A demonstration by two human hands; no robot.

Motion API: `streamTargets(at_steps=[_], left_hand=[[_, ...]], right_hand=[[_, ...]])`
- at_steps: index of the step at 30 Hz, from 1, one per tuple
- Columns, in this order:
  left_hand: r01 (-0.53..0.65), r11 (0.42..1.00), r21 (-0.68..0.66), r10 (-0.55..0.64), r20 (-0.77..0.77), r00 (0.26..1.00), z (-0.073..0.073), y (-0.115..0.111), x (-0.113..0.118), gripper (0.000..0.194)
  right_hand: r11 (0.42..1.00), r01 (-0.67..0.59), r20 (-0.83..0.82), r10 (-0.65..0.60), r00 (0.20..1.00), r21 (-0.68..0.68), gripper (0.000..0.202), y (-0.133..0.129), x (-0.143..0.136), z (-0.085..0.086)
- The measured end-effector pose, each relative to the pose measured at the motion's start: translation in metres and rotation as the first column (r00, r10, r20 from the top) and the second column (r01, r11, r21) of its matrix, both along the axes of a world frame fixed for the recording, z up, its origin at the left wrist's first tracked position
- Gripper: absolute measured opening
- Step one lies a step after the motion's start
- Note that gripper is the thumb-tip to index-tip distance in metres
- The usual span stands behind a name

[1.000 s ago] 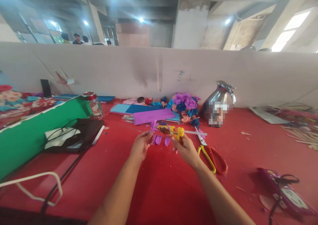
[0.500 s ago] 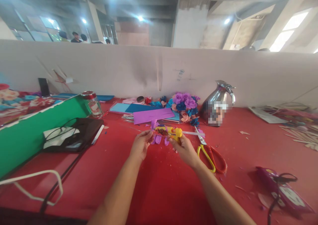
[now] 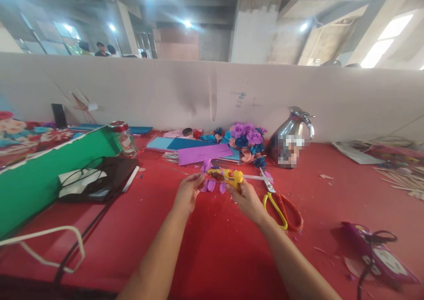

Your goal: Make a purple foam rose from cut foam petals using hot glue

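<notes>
My right hand [image 3: 247, 199] is wrapped round the handle of a yellow glue gun [image 3: 234, 175], its nozzle pointing left. A clear glue stick [image 3: 256, 177] juts from the gun's back end. Close to the nozzle, my left hand [image 3: 188, 193] pinches a thin wire [image 3: 179, 171] that runs out to the left. The wire's tip, by the nozzle, is too small to make out. Purple paper petals [image 3: 211, 186] lie on the table behind and below the gun. Scissors [image 3: 274, 198] with one yellow and one red handle rest just right of my right hand.
Behind my hands lie a purple paper sheet [image 3: 202, 155], blue sheets and a bunch of paper flowers [image 3: 247, 134]. A steel jug [image 3: 276, 134] stands right of them. At left are a glass jar [image 3: 126, 143], a green board [image 3: 66, 172] and a black bag [image 3: 115, 172].
</notes>
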State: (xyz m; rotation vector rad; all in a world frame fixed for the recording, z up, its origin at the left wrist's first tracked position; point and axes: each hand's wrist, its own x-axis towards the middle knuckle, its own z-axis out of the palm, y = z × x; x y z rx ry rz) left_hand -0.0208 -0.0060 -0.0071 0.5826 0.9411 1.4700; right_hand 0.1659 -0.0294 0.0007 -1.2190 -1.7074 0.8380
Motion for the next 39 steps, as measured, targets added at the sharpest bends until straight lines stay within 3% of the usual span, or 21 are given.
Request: streamTargets(at_steps=[28, 35, 39], left_hand=[[-0.014, 1.000, -0.026, 0.014, 0.008, 1.000, 0.003, -0.002, 0.001, 0.031], [-0.002, 0.999, -0.048, 0.006, 0.091, 0.996, 0.005, -0.002, -0.001, 0.027], [0.013, 0.999, -0.031, -0.008, 0.158, 0.987, 0.005, -0.002, -0.003, 0.026]], right_hand=[[0.999, 0.039, 0.106, -0.038, 0.994, -0.002, 0.022, -0.004, 0.000, 0.006], [0.999, 0.044, -0.084, -0.043, 0.996, 0.005, 0.032, -0.004, 0.006, 0.015], [0.986, 0.157, -0.179, -0.164, 0.970, -0.051, 0.041, -0.003, 0.037, 0.030]])
